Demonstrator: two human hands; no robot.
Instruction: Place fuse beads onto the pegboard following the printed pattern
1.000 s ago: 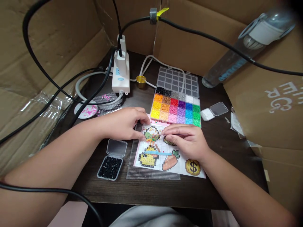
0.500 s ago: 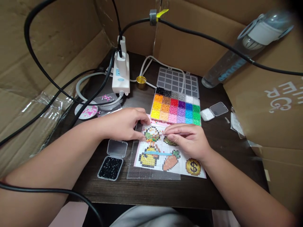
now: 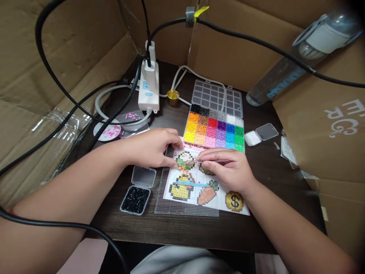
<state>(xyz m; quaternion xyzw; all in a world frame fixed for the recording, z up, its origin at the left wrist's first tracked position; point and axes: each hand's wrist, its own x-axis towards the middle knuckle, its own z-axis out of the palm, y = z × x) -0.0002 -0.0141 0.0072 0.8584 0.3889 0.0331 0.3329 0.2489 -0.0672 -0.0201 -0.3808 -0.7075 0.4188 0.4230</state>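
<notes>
My right hand (image 3: pixel 232 167) is closed around thin metal tweezers (image 3: pixel 217 161). Their tips point left, over small coloured beads on the upper left design of a printed pattern sheet (image 3: pixel 224 188). A clear pegboard (image 3: pixel 185 210) sticks out past the sheet's left and front edges. My left hand (image 3: pixel 152 147) lies at the sheet's upper left, thumb and fingers apart, fingertips touching down around the beadwork. Whether the tweezers pinch a bead is too small to tell. A blue strip of beads (image 3: pixel 189 183) crosses the yellow and carrot designs.
Behind the sheet stands a sorted bead case (image 3: pixel 215 131) with its lid open. A box of black beads (image 3: pixel 136 199) is at front left, a white bead box (image 3: pixel 252 138) at right. A power strip (image 3: pixel 148 97), black cables, a gold cup (image 3: pixel 173 98) and a bottle (image 3: pixel 285 72) surround the area.
The whole view has shifted slightly. Both hands stay in nearly the same place over the sheet, and the tweezers' tips remain at the upper left design.
</notes>
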